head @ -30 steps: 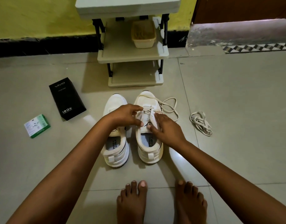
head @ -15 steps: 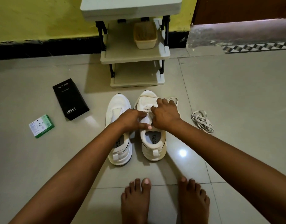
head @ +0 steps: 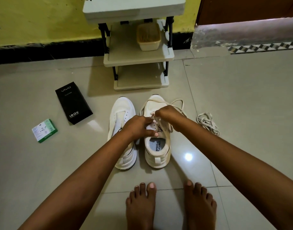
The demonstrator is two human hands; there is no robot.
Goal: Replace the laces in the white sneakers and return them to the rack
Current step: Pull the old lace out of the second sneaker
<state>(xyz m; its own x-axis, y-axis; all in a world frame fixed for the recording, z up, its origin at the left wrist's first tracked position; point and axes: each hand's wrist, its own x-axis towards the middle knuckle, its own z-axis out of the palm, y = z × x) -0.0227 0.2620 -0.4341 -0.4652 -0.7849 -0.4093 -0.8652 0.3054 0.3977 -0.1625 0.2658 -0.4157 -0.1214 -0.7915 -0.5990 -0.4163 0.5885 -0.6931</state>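
The right hand (head: 169,113) pinches a lace (head: 176,103) on the right sneaker (head: 156,146), which the left hand (head: 139,127) steadies. Beside that hand, the left sneaker (head: 121,110) looks unlaced. A spare lace (head: 207,122) lies right of both; the rack (head: 137,52) beyond waits.

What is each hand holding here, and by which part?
The right hand pinches the lace near its end, above the right sneaker's eyelets. The left hand grips that sneaker at its tongue and upper eyelet area.
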